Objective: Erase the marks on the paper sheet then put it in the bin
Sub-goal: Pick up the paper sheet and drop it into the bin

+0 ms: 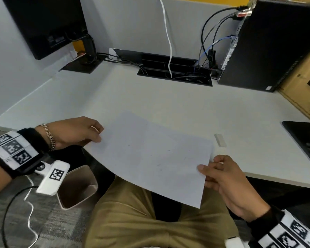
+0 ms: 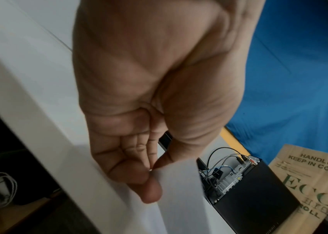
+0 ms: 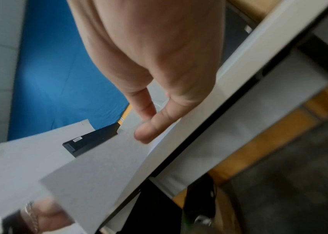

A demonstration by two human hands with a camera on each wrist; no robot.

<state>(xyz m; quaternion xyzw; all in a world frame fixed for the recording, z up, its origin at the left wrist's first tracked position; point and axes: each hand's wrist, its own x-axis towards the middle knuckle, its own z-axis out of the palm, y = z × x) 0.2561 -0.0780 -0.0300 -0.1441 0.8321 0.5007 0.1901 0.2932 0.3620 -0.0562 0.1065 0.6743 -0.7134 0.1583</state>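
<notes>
A white paper sheet [image 1: 150, 158] with only faint traces of marks hangs over the desk's front edge, above my lap. My left hand [image 1: 89, 135] pinches its left edge between thumb and fingers; the left wrist view shows the same left hand [image 2: 153, 171] on the paper sheet [image 2: 179, 197]. My right hand [image 1: 211, 172] pinches the right edge, thumb on top; seen from the right wrist, the right hand [image 3: 147, 125] holds the paper sheet [image 3: 98, 174]. A white eraser [image 1: 220, 139] lies on the desk just right of the sheet. A beige bin [image 1: 77, 188] stands on the floor at lower left.
A black computer tower [image 1: 268, 45] and a cardboard box [image 1: 304, 86] stand at the back right. A cable tray [image 1: 175, 70] with several cables is sunk in the white desk [image 1: 150, 97]. A monitor [image 1: 43, 24] hangs at the back left; a black stand base [image 1: 304, 138] lies at right.
</notes>
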